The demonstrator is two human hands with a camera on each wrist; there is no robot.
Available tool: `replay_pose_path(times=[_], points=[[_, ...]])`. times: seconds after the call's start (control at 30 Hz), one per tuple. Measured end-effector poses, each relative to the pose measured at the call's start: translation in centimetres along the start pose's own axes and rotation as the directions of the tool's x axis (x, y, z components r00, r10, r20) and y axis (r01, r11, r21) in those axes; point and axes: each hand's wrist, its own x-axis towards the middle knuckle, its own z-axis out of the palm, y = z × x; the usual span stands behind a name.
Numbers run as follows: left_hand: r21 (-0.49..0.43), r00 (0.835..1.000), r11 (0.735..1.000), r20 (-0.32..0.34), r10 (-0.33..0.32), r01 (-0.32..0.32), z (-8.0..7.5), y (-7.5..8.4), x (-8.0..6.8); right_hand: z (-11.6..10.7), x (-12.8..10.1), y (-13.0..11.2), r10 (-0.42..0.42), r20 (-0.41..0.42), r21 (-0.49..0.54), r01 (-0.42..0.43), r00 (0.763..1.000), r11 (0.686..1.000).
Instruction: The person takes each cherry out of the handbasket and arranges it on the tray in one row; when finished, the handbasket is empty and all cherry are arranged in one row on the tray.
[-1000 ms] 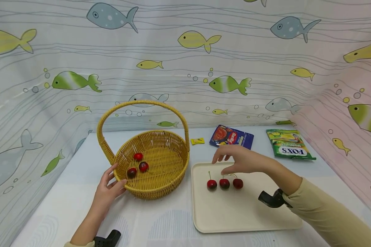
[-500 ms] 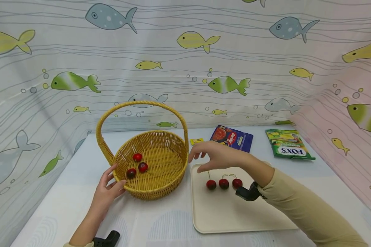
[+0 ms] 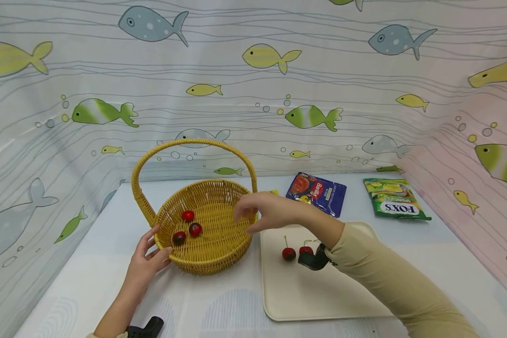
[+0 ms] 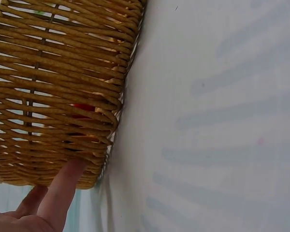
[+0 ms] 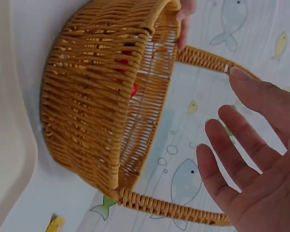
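A yellow wicker basket (image 3: 211,263) with a tall hoop handle stands at centre-left in the head view. Inside are three dark red cherries (image 3: 195,229). My left hand (image 3: 145,263) rests its thumb and fingers against the basket's near left side; in the left wrist view one finger (image 4: 63,191) lies on the woven wall. Over the basket's right rim hovers my right hand (image 3: 270,211), fingers loosely bent with nothing between them. Cherries with stems lie on the cream tray (image 3: 321,300), one (image 3: 289,254) in plain sight, another (image 3: 306,250) beside my wrist strap, a third hidden by my arm.
Behind the tray lies a blue Barilla pouch (image 3: 317,192). A green Fox's bag (image 3: 395,198) is at the back right. A small yellow packet (image 5: 55,224) lies near the basket, mostly covered by my right hand in the head view. Fish-patterned cloth (image 3: 219,112) lines the walls.
My right hand has moved left from above the tray's cherries to the basket's right rim, still empty. The left hand and the basket stay in place.
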Motion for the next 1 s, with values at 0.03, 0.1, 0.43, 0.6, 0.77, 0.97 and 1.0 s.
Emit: replay_pose_path(times=[0.03, 0.1, 0.43, 0.6, 0.77, 0.97, 1.0], points=[[0.000, 1.000, 1.000, 0.001, -0.001, 0.001, 0.0, 0.0, 0.0, 0.1, 0.3, 0.0, 0.002, 0.005, 0.004, -0.002, 1.000, 1.000], [0.000, 1.000, 1.000, 0.002, -0.004, 0.004, 0.0, 0.0, 0.0, 0.2, 1.0, 0.0, 0.004, 0.018, 0.011, -0.004, 1.000, 1.000], [0.005, 1.000, 1.000, -0.005, -0.008, 0.008, 0.1, 0.2, -0.1, 0.9, 5.0, 0.3, -0.010, 0.090, 0.041, 0.006, 0.996, 0.999], [-0.002, 0.999, 0.999, -0.007, -0.043, 0.043, 0.0, 0.4, 0.0, 1.4, 7.0, 0.5, 0.030, 0.109, 0.060, -0.037, 0.994, 0.998], [0.005, 0.999, 0.999, -0.011, -0.034, 0.034, -0.2, 0.0, 0.3, 2.1, 9.0, 1.0, 0.042, 0.118, 0.097, -0.054, 0.992, 0.994], [0.006, 1.000, 1.000, -0.024, -0.002, 0.002, -0.2, -0.9, 0.8, 2.8, 11.2, 1.5, 0.087, 0.143, 0.095, -0.101, 0.986, 0.990], [-0.003, 1.000, 1.000, -0.015, 0.003, -0.003, -0.1, -0.7, 0.7, 2.9, 11.5, 1.5, 0.097, 0.146, 0.098, -0.112, 0.985, 0.989]])
